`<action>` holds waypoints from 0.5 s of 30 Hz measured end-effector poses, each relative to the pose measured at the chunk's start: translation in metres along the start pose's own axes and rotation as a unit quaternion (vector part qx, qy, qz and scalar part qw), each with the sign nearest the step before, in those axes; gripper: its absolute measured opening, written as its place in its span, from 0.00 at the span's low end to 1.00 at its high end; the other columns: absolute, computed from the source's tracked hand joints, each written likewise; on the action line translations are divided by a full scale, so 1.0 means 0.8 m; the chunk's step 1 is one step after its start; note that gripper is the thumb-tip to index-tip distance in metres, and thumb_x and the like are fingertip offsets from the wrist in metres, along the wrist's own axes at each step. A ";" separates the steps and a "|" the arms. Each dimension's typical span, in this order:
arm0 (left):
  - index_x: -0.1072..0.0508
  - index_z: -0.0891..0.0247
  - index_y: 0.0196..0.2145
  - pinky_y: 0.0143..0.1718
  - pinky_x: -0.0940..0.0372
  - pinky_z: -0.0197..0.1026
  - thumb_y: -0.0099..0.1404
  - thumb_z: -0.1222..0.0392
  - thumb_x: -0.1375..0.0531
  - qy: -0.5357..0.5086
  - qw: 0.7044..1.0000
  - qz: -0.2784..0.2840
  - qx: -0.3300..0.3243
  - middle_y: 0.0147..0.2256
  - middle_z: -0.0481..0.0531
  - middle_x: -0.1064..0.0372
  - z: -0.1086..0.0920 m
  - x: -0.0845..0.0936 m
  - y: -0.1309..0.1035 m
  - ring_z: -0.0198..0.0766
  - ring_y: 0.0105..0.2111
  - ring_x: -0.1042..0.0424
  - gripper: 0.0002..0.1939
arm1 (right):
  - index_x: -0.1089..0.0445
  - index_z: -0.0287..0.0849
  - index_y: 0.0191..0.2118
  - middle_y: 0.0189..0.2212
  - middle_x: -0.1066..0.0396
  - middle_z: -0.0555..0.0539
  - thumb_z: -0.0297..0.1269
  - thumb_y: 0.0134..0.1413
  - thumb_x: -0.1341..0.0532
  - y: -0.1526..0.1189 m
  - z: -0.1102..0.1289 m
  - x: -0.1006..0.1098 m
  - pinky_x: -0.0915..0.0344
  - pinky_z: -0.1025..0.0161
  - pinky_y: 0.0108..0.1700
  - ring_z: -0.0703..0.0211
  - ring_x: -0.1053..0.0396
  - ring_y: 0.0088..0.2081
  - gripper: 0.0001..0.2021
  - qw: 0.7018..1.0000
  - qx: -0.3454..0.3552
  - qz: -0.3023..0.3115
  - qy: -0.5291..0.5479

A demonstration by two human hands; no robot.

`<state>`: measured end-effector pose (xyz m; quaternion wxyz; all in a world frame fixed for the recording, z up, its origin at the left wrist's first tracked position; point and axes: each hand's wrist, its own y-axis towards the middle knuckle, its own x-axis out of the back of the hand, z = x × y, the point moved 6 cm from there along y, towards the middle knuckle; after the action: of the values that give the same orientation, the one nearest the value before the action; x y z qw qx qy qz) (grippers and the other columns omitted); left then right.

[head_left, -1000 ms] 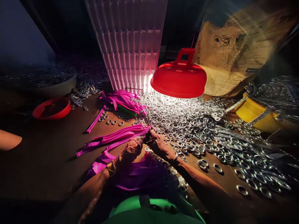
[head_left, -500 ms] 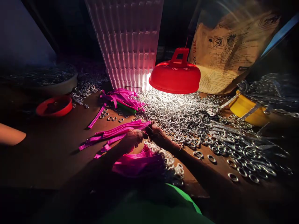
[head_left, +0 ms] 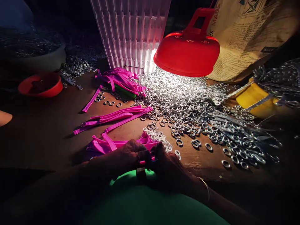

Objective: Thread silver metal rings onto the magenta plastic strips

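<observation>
Both hands (head_left: pixel 147 157) pinched shut on pink strap (head_left: pixel 146 162), close above green lap (head_left: pixel 140 203)

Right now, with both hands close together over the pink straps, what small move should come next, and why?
Probably reach the right hand forward to pick one ring from the small ring cluster just ahead. Both hands meet on a pink strap, with the left hand pinching it, and those rings lie nearest. Whether a ring is already held is too dark to tell.
</observation>
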<state>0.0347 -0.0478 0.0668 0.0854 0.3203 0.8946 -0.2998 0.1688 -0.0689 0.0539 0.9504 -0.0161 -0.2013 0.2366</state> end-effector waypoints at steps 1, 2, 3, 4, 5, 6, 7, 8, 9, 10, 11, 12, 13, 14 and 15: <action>0.30 0.69 0.23 0.22 0.51 0.34 0.52 0.39 0.35 -0.005 1.000 0.002 0.006 0.22 0.48 0.39 0.006 -0.002 -0.001 0.29 0.22 0.44 0.26 | 0.35 0.46 0.42 0.24 0.32 0.49 0.44 0.55 0.41 -0.003 -0.003 -0.004 0.49 0.65 0.25 0.62 0.43 0.23 0.11 1.000 0.001 0.007 -0.024; 0.31 0.69 0.23 0.22 0.51 0.34 0.52 0.37 0.36 -0.004 1.000 0.001 0.008 0.21 0.48 0.39 0.011 -0.003 -0.002 0.29 0.22 0.45 0.27 | 0.36 0.45 0.43 0.24 0.32 0.49 0.42 0.56 0.43 -0.005 -0.005 -0.006 0.49 0.64 0.25 0.61 0.42 0.23 0.11 0.998 0.006 0.007 -0.055; 0.31 0.69 0.23 0.22 0.52 0.34 0.52 0.36 0.36 -0.003 1.000 -0.001 0.010 0.21 0.48 0.40 0.014 -0.003 -0.004 0.29 0.21 0.45 0.28 | 0.37 0.45 0.46 0.25 0.31 0.48 0.41 0.57 0.44 -0.007 -0.007 -0.007 0.49 0.64 0.26 0.61 0.42 0.24 0.12 0.996 0.012 0.001 -0.085; 0.32 0.69 0.24 0.22 0.52 0.34 0.52 0.35 0.37 -0.005 1.000 -0.002 0.009 0.21 0.48 0.41 0.016 -0.004 -0.006 0.29 0.21 0.45 0.29 | 0.38 0.45 0.49 0.26 0.31 0.48 0.40 0.57 0.44 -0.008 -0.007 -0.008 0.49 0.63 0.26 0.60 0.42 0.24 0.14 0.994 0.019 -0.004 -0.106; 0.32 0.68 0.25 0.22 0.51 0.34 0.53 0.35 0.38 -0.013 1.000 -0.004 0.010 0.21 0.47 0.41 0.017 -0.005 -0.009 0.29 0.21 0.45 0.28 | 0.41 0.45 0.52 0.27 0.31 0.48 0.40 0.56 0.43 -0.008 -0.007 -0.010 0.49 0.63 0.26 0.60 0.42 0.25 0.18 0.993 0.026 -0.005 -0.116; 0.31 0.68 0.27 0.22 0.50 0.34 0.54 0.35 0.38 -0.025 1.000 -0.006 0.012 0.21 0.47 0.41 0.018 -0.006 -0.011 0.29 0.21 0.44 0.28 | 0.43 0.45 0.54 0.28 0.31 0.48 0.40 0.56 0.42 -0.008 -0.006 -0.011 0.49 0.64 0.26 0.61 0.42 0.25 0.20 0.993 0.033 0.002 -0.115; 0.30 0.68 0.28 0.23 0.49 0.34 0.54 0.36 0.38 -0.042 0.999 -0.013 0.014 0.22 0.48 0.40 0.018 -0.007 -0.014 0.30 0.21 0.43 0.27 | 0.43 0.45 0.54 0.28 0.31 0.49 0.41 0.56 0.42 -0.006 -0.005 -0.013 0.49 0.64 0.26 0.61 0.42 0.25 0.21 0.993 0.038 0.011 -0.108; 0.29 0.68 0.29 0.24 0.47 0.35 0.54 0.37 0.37 -0.060 0.998 -0.021 0.016 0.23 0.48 0.38 0.018 -0.008 -0.015 0.30 0.22 0.42 0.27 | 0.43 0.46 0.53 0.28 0.31 0.50 0.41 0.57 0.43 -0.003 -0.003 -0.015 0.50 0.64 0.26 0.63 0.42 0.24 0.18 0.995 0.040 0.025 -0.092; 0.29 0.69 0.28 0.25 0.46 0.35 0.53 0.38 0.35 -0.078 0.996 -0.031 0.017 0.23 0.49 0.37 0.019 -0.008 -0.017 0.31 0.23 0.41 0.26 | 0.42 0.45 0.50 0.28 0.31 0.50 0.41 0.59 0.44 0.000 -0.001 -0.017 0.50 0.65 0.25 0.63 0.42 0.24 0.15 0.996 0.037 0.042 -0.074; 0.28 0.69 0.27 0.26 0.44 0.35 0.51 0.40 0.33 -0.094 0.995 -0.041 0.014 0.24 0.50 0.36 0.019 -0.008 -0.017 0.32 0.24 0.39 0.25 | 0.42 0.45 0.48 0.28 0.31 0.50 0.42 0.60 0.45 0.004 0.001 -0.017 0.50 0.66 0.24 0.64 0.42 0.24 0.13 0.996 0.031 0.054 -0.059; 0.28 0.69 0.26 0.27 0.42 0.36 0.48 0.41 0.31 -0.110 0.993 -0.047 0.014 0.24 0.50 0.35 0.021 -0.007 -0.017 0.33 0.25 0.37 0.25 | 0.42 0.44 0.45 0.27 0.32 0.51 0.41 0.60 0.46 0.007 0.003 -0.017 0.50 0.66 0.24 0.65 0.43 0.24 0.10 0.996 0.025 0.065 -0.050; 0.27 0.70 0.26 0.28 0.41 0.36 0.46 0.42 0.30 -0.126 0.991 -0.049 0.015 0.24 0.51 0.34 0.023 -0.007 -0.016 0.34 0.26 0.36 0.25 | 0.43 0.43 0.42 0.26 0.33 0.51 0.40 0.60 0.47 0.009 0.007 -0.017 0.51 0.66 0.24 0.65 0.43 0.24 0.08 0.996 0.021 0.079 -0.044; 0.26 0.70 0.25 0.28 0.41 0.36 0.44 0.43 0.29 -0.136 0.989 -0.048 0.022 0.24 0.52 0.33 0.027 -0.006 -0.014 0.34 0.26 0.35 0.25 | 0.44 0.43 0.41 0.26 0.34 0.51 0.39 0.59 0.47 0.011 0.010 -0.018 0.50 0.67 0.24 0.66 0.44 0.23 0.07 0.994 0.021 0.096 -0.040; 0.26 0.71 0.24 0.27 0.41 0.36 0.44 0.43 0.29 -0.145 0.988 -0.044 0.029 0.24 0.52 0.32 0.031 -0.006 -0.012 0.34 0.25 0.35 0.25 | 0.44 0.43 0.40 0.26 0.35 0.51 0.38 0.59 0.47 0.012 0.014 -0.019 0.50 0.67 0.24 0.66 0.45 0.23 0.06 0.993 0.022 0.112 -0.042; 0.26 0.71 0.24 0.26 0.42 0.35 0.44 0.44 0.28 -0.151 0.987 -0.035 0.036 0.23 0.52 0.32 0.035 -0.006 -0.010 0.33 0.24 0.35 0.24 | 0.44 0.42 0.39 0.25 0.35 0.51 0.36 0.58 0.48 0.012 0.017 -0.020 0.49 0.67 0.24 0.66 0.46 0.23 0.05 0.990 0.026 0.126 -0.051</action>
<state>0.0320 -0.0721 0.0495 0.1977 0.2430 0.8705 -0.3797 0.1466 -0.0687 0.0597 0.9016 -0.0041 -0.2395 0.3601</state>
